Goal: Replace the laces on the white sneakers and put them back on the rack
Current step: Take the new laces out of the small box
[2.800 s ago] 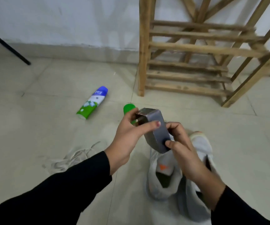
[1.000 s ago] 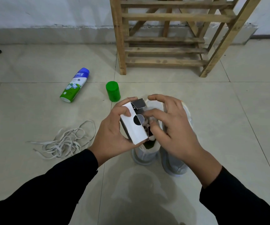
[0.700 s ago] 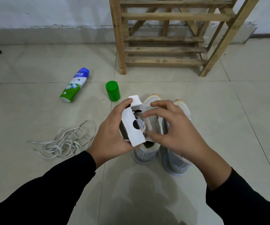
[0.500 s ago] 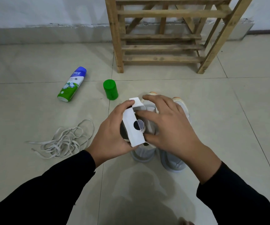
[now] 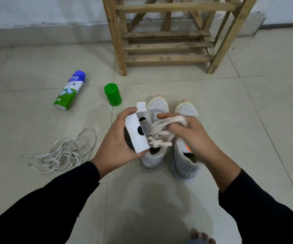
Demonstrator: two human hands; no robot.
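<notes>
Left hand [image 5: 117, 143] is wrapped round the small white cardboard box [image 5: 136, 136]. Right hand [image 5: 193, 136] has its fingers [image 5: 163, 116] pinched on the bundle of new flat off-white laces [image 5: 161, 131], which hangs half out of the box's open side, just above the pair of white knit sneakers [image 5: 157, 110] standing on the tiled floor in front of the slatted wooden rack [image 5: 167, 44]. Laces look light, limp and tangle-prone: I'd hold the whole folded bundle mid-span, then pick a stiff tip for threading. Box is thin card and probably crushes easily, so squeeze lightly.
</notes>
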